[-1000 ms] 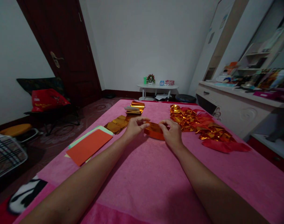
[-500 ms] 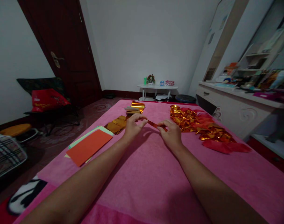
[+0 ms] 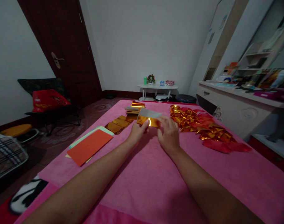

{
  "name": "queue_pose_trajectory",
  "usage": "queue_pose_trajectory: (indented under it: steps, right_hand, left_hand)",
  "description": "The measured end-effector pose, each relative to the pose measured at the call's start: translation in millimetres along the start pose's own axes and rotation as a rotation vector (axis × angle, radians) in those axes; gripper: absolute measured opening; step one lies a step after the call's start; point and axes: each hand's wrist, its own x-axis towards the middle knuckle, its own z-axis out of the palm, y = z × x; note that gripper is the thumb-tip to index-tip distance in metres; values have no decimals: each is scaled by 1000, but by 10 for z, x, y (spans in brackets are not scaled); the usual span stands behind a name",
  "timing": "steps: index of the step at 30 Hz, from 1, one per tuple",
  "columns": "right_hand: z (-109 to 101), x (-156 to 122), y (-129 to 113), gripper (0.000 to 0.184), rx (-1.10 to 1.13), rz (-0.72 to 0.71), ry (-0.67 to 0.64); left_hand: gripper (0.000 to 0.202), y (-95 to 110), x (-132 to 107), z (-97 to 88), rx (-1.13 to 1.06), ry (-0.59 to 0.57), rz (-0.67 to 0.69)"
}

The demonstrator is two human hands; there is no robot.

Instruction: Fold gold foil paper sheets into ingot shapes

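A piece of gold foil paper is held up between my hands above the pink cloth. Its shiny gold face shows below, and a grey-white strip shows along its upper part. My left hand pinches the left end, thumb in front. At the right end, the thumb and fingers of my right hand close on the sheet's edge. Just beyond my left hand lie folded gold papers and a rolled gold foil sheet. Off to the right is a heap of crumpled gold foil pieces.
Orange and pale paper sheets are stacked at the left of the pink cloth. Red paper pieces lie by the foil heap. A white side table stands beyond, and a cluttered white dresser is at the right.
The foil paper, earlier a narrow dark strip stretched between my fingers, now shows a broad gold face and a pale strip. My left hand has shifted slightly lower and its grip has changed.
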Motion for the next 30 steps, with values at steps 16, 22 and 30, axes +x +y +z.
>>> queue_pose_trajectory:
  steps: [16, 22, 30]
  right_hand:
    - [226, -101, -121, 37, 1075, 814, -78]
    - [238, -103, -34, 37, 1076, 816, -71]
    - [172, -60, 25, 42, 907, 785, -57]
  left_hand:
    - [34, 1, -118, 106, 15, 9, 45]
    - [30, 41, -70, 66, 70, 153, 92]
    - [45, -16, -14, -83, 176, 105, 186]
